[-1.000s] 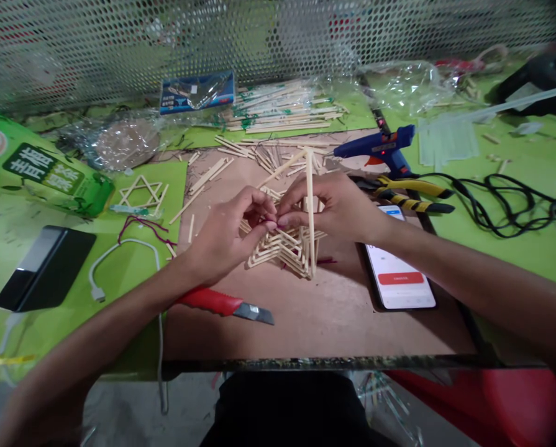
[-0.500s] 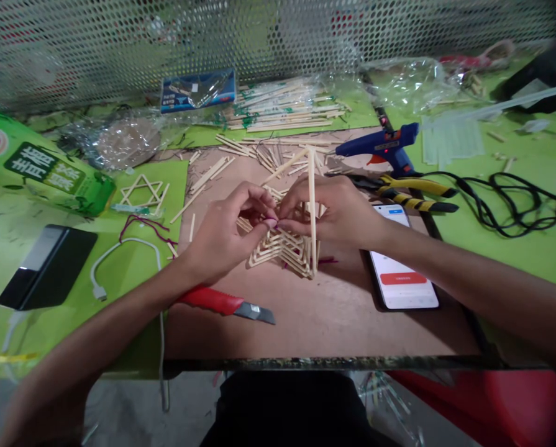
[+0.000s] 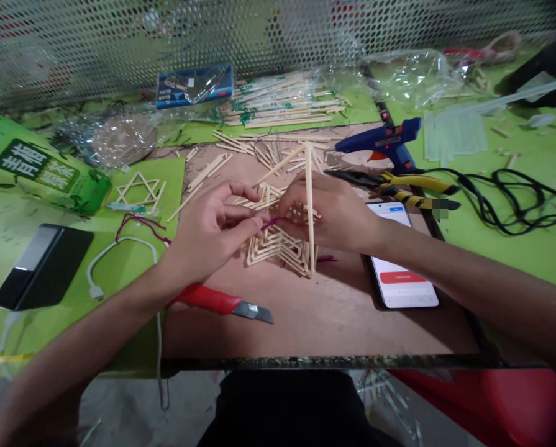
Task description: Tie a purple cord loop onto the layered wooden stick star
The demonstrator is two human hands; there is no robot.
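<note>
Over a star-shaped frame of wooden sticks (image 3: 278, 251), both hands meet at a thin purple cord (image 3: 271, 222). My left hand (image 3: 207, 226) pinches one end of the cord between thumb and forefinger. My right hand (image 3: 327, 211) is closed on the cord a little to the right, its fingertips partly hidden behind the knuckles. An upright stick (image 3: 310, 211) of the frame rises in front of my right hand. More purple cord shows under the frame at its right side.
A red utility knife (image 3: 222, 303) lies in front, blade pointing right. A lit phone (image 3: 403, 261), pliers (image 3: 399, 183) and a blue glue gun (image 3: 384, 146) are on the right. On the left are a small stick star (image 3: 140, 189), a power bank (image 3: 45, 267) and a green bottle (image 3: 45, 164).
My left hand has shifted left, away from my right, and a short length of purple cord now shows between them. The right hand stays nearly in place.
</note>
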